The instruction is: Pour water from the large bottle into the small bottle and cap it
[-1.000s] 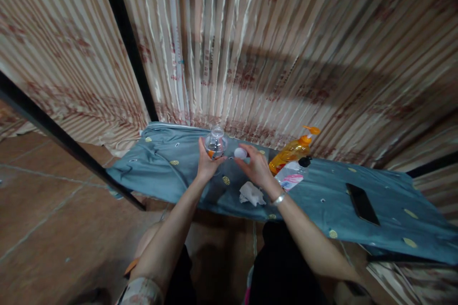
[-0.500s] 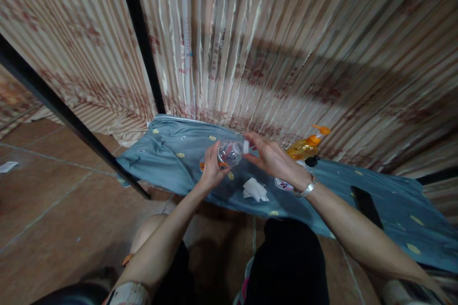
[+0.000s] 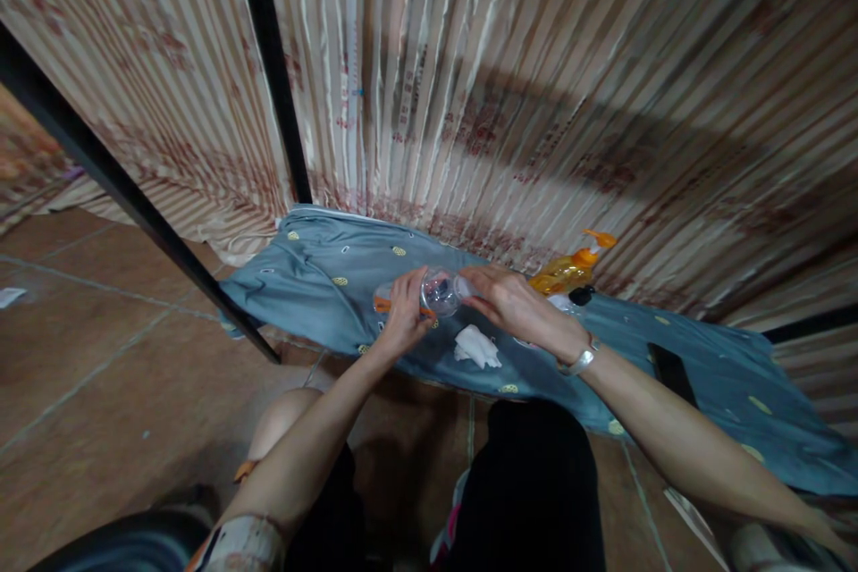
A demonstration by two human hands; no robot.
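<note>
A clear plastic bottle point(image 3: 441, 291) lies tilted sideways above the blue cloth, its neck towards the right. My left hand point(image 3: 405, 315) is wrapped round its body, and some orange shows at the base end. The fingers of my right hand point(image 3: 515, 307) close round the whitish cap point(image 3: 463, 288) at the neck, covering part of it. Just below the hands is a crumpled white tissue point(image 3: 477, 347). Behind my right hand stands a pump bottle point(image 3: 565, 273) of yellow liquid with an orange pump, beside a small clear item with a black top point(image 3: 582, 295).
The low surface is draped with blue patterned cloth point(image 3: 312, 308). A black phone-like slab point(image 3: 672, 374) lies on its right part. Black poles point(image 3: 272, 63) rise at the left, and a striped curtain point(image 3: 429, 107) hangs behind. Brown floor tiles point(image 3: 87, 357) extend at the left.
Both hands and the bottle have shifted slightly right. My right-hand fingers have turned and now cover more of the cap. The view has moved a little.
</note>
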